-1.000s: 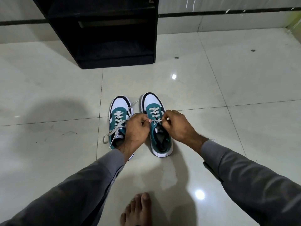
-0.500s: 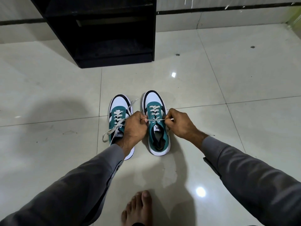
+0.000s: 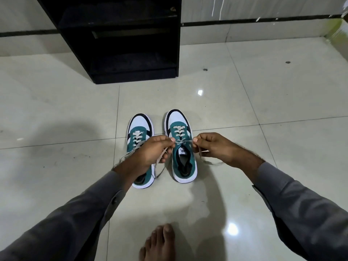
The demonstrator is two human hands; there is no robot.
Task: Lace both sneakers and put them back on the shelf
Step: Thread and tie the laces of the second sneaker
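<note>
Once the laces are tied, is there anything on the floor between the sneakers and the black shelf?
Nothing visible does. Bare tile floor lies between the two sneakers and the black shelf, whose lower compartment looks open toward them. Both hands, left hand and right hand, hold the right sneaker's lace ends.

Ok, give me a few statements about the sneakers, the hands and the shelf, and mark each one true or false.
1. Both sneakers stand side by side on the floor. True.
2. The left hand and right hand pull the lace ends of the right sneaker. True.
3. The left sneaker already sits on the black shelf. False: it is on the tiles, in front of the shelf.
4. The person wears shoes. False: a bare foot shows at the bottom.
5. The right sneaker's lace is tied in a finished bow. False: the ends are just crossed and pulled apart.
</note>
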